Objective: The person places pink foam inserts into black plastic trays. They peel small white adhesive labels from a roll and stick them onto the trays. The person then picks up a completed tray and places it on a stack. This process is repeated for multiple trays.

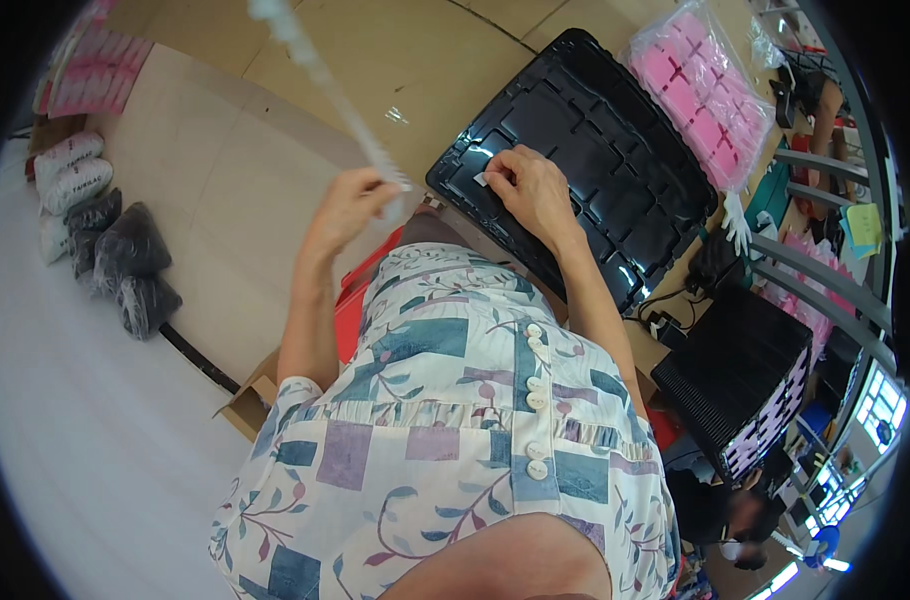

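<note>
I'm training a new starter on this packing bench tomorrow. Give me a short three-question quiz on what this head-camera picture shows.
1. True or false: the right hand rests on the black moulded tray.
2. What does the left hand hold up?
A. a long white strip
B. a pair of scissors
C. a pink bag
3. Fill in: the small label at the right hand's fingertips is coloured ____.

Key
1. True.
2. A: the strip runs up and away from the left hand.
3. White.
</note>
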### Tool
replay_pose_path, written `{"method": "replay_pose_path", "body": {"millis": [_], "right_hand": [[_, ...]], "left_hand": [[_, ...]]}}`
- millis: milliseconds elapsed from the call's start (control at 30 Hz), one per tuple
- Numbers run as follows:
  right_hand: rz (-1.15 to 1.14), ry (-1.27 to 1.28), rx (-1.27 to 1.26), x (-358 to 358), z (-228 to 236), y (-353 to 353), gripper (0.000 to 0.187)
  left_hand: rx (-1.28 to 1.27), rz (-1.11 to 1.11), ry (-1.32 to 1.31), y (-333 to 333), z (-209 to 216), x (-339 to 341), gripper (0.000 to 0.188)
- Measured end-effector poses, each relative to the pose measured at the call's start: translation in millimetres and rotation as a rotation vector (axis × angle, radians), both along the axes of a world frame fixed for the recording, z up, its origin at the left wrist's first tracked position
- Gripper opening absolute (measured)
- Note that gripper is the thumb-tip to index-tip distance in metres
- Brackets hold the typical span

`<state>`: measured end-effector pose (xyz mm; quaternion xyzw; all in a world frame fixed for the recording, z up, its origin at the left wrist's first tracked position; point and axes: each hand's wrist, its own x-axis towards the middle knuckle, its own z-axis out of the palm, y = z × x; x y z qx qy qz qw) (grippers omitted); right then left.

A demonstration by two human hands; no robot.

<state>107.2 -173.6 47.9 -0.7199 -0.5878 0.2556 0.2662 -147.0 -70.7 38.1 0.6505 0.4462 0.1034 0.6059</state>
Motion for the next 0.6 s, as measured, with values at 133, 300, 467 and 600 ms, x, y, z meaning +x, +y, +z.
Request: {"method": "replay_pose_path", "body": {"millis": [133,300,467,600], "right_hand": [[-0.013,-0.152,0.042,-7,-9,0,0.015],[-0.095,-0.243,0.132,-13,-22,2,0.013],[-0.080,-0.266,0.135,-13,-24,3,0.010],[-0.054,-0.355,0.166,-14,-25,4,0.009]], "left_hand": [[-0.009,0.034,-0.052,-15,-5,40,0.017],[-0.080,0.141,-0.101,-15,5,53,0.015],[-0.165,0.168,-0.202,-10,-7,53,0.017],[-0.168,0.182,-0.262,-9,-14,54,0.018]]}}
